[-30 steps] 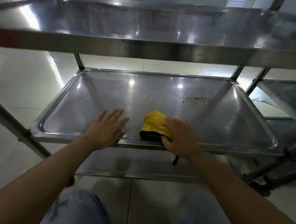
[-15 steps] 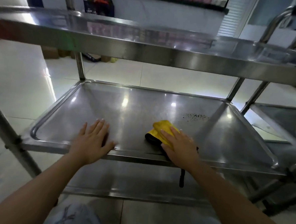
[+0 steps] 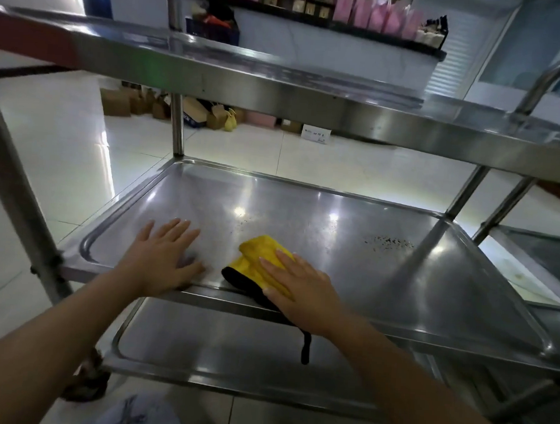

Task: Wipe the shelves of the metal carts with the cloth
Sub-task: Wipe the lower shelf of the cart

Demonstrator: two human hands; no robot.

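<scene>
Your left hand (image 3: 162, 257) lies flat on the middle shelf (image 3: 351, 249) near its front lip, fingers straight, holding nothing; just right of it your right hand (image 3: 300, 291) presses the yellow cloth (image 3: 256, 256) down with flat fingers, not clenched; further right on that shelf sits a patch of dark specks (image 3: 388, 242).

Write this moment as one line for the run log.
stage: wiping middle shelf | right hand: flat on yellow cloth | left hand: flat on shelf | dark specks: not wiped
</scene>
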